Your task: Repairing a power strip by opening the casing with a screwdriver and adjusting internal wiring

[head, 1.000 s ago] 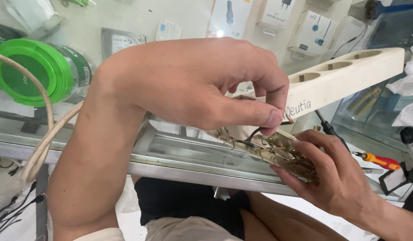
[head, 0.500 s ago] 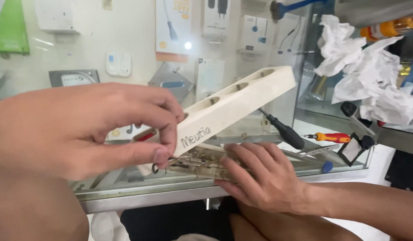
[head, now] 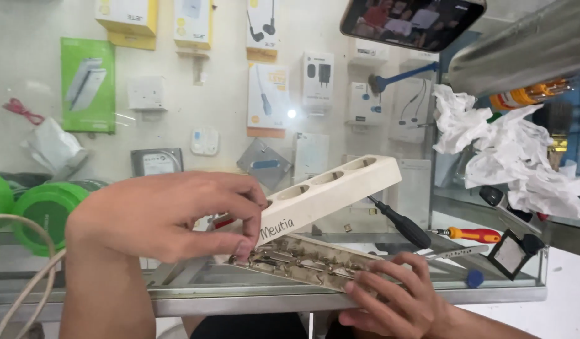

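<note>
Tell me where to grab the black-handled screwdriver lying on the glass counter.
Grip the black-handled screwdriver by its thick handle, coming from above on the right. The handle lies clear on the glass counter, while its shaft runs up-left under the open power strip.

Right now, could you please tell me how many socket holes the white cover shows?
3 holes: one at the cover's far end, one mid-cover, one nearer the left hand. Another may be hidden under its fingers.
</note>
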